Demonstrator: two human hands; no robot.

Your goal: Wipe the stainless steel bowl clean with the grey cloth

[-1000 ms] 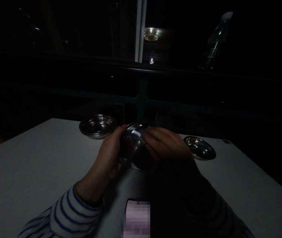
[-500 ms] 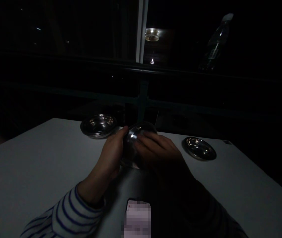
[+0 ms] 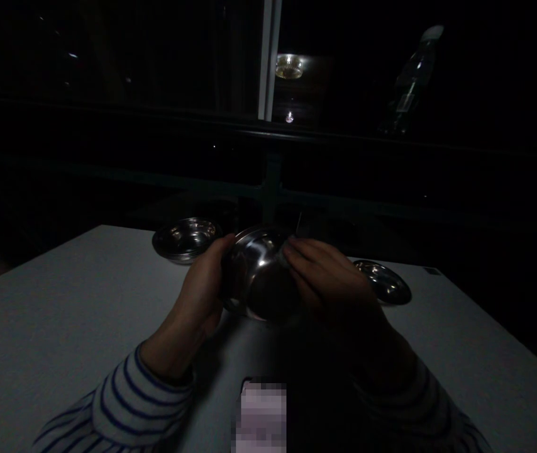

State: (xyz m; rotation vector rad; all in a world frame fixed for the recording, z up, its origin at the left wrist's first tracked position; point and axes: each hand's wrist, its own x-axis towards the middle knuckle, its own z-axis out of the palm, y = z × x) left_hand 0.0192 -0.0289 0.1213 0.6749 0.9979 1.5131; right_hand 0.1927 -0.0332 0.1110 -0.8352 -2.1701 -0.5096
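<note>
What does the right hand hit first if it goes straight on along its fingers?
The metal bowl: the right hand already has its fingers on it, pointing across it. Beyond that lies the left hand, though depth is unclear.

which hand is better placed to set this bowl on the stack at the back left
Left, probably: the left hand cups the steel bowl and is closer to the stacked bowls, while the right hand lies on the bowl's other side, nearer the shallow dish.
</note>
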